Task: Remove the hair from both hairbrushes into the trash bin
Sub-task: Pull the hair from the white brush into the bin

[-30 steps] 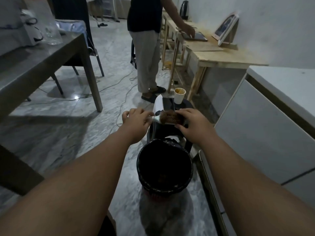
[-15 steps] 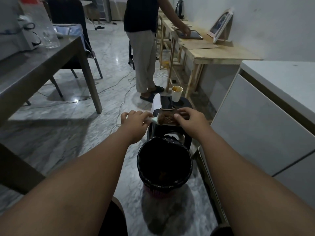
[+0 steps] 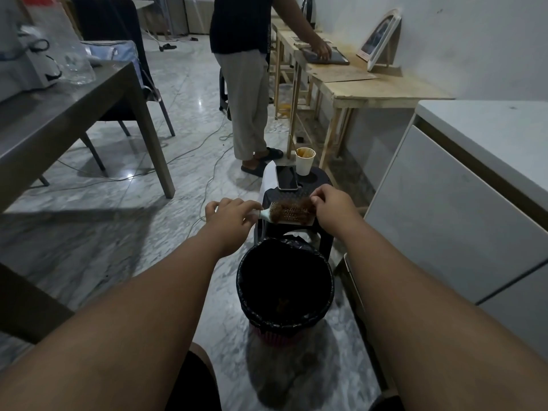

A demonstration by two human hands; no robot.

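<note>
Left hand (image 3: 229, 212) holds the hairbrush (image 3: 289, 213) by its handle, above the stool, just beyond the trash bin (image 3: 284, 287). Right hand (image 3: 330, 203) has shifted from covering the bristles to pinching the hair (image 3: 299, 203) at the brush's right end. Looks like the pull is starting; little hair in bin.

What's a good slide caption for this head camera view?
Left hand grips a white-handled hairbrush clogged with brown hair while right hand plucks it above a black-lined trash bin.
</note>
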